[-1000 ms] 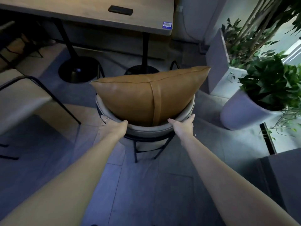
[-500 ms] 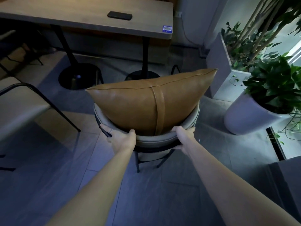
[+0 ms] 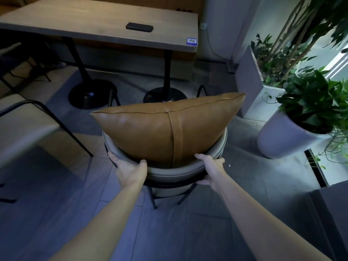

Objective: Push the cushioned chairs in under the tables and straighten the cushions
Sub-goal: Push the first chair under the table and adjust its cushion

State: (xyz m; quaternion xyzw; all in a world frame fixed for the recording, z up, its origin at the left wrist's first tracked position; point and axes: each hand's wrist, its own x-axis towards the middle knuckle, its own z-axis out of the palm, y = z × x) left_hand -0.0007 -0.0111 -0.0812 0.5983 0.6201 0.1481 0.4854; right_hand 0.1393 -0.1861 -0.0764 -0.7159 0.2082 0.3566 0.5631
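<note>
Tan leather covers a large cushion that stands on edge inside a round chair, leaning against the chair's curved grey padded backrest. A matching leather strap runs down the cushion's near face, right of centre. The cushion's top edge slopes, with its right corner higher than its left.

Two bare arms reach forward from the bottom of the view. The left hand grips the left part of the backrest rim, thumb over the top beside the cushion and fingers wrapped around the outside; a ring shows on one finger. The right hand grips the right part of the rim the same way, thumb on top and fingers curled under the outer edge.

The chair stands on thin black legs on a grey tiled floor, short of a wooden table further ahead. The table rests on two black posts with round bases. A dark flat phone-like object lies on the tabletop, and a small blue sticker marks its near right corner.

On the left, part of another pale chair with a black frame is visible. On the right stand a leafy potted plant in a round pale pot and a tall rectangular planter behind it.
</note>
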